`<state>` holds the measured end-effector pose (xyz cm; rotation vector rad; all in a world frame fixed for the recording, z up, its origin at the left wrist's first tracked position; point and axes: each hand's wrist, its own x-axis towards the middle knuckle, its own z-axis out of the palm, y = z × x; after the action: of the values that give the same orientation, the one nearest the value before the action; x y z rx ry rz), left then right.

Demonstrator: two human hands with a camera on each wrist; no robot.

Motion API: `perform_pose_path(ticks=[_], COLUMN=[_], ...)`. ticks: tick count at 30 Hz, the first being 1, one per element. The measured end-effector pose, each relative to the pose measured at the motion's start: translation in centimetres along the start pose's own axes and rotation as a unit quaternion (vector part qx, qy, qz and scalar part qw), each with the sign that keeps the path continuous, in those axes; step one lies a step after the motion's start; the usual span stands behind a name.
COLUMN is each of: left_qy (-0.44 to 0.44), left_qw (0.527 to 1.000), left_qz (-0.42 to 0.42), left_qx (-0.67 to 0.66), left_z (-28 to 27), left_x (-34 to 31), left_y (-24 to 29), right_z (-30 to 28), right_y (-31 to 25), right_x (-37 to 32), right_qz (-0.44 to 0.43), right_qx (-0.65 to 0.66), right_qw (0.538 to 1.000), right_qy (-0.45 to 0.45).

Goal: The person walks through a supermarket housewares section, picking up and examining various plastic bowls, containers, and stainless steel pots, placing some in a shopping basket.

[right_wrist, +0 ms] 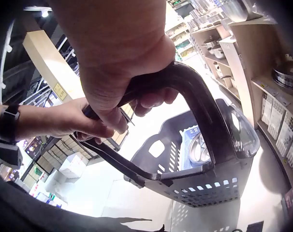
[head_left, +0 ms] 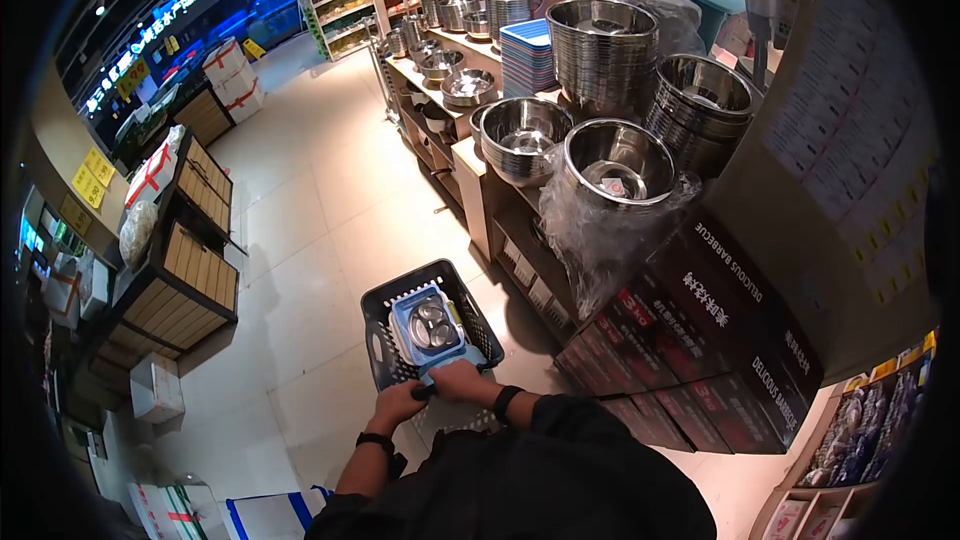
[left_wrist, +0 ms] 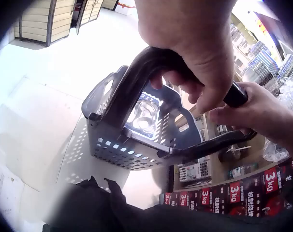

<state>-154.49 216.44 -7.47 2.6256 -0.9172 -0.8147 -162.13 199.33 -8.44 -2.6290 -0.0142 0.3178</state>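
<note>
Both hands grip the black handle (left_wrist: 151, 58) of a dark plastic shopping basket (head_left: 376, 348). In the head view my left hand (head_left: 399, 403) holds one side, and my right hand (head_left: 461, 381) is close beside it. The right wrist view shows the right hand (right_wrist: 122, 67) with its fingers curled under a bend of the handle. The left hand (right_wrist: 76, 118) holds the handle's other end there. Inside the basket lies a light-blue plastic basket (head_left: 402, 328), with a round, divided stainless steel tray (head_left: 433, 324) on top.
To the right, shelves carry steel pots and a stack of steel basins (head_left: 603, 45). Plastic film (head_left: 590, 250) hangs from the shelf corner above stacked dark barbecue boxes (head_left: 690, 330). Wood-fronted stands (head_left: 195, 280) line the left of the tiled aisle (head_left: 300, 230).
</note>
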Motion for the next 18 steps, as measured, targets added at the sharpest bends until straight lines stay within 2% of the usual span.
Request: perform_pose_path(ticks=[6, 11, 17, 18], left_qy=[-0.015, 0.012, -0.001, 0.000], left_qw=[1.000, 0.999, 0.998, 0.998], left_qz=[0.007, 0.036, 0.062, 0.066], left_qx=[-0.010, -0.006, -0.008, -0.009], left_z=[-1.0, -2.2, -2.8, -3.3], left_x=[0.9, 2.2, 6.0, 6.4], left_y=[-0.6, 0.0, -1.3, -1.0], right_z=[-0.3, -2.0, -1.8, -1.3], right_y=[0.0, 0.4, 1.4, 2.0], right_x=[1.1, 2.2, 5.3, 5.5], right_qz=[0.005, 0.020, 0.094, 0.083], right_qx=[-0.011, -0.022, -0.068, -0.108], right_qw=[1.000, 0.999, 0.993, 0.989], right_qy=[0.008, 0.015, -0.017, 0.065])
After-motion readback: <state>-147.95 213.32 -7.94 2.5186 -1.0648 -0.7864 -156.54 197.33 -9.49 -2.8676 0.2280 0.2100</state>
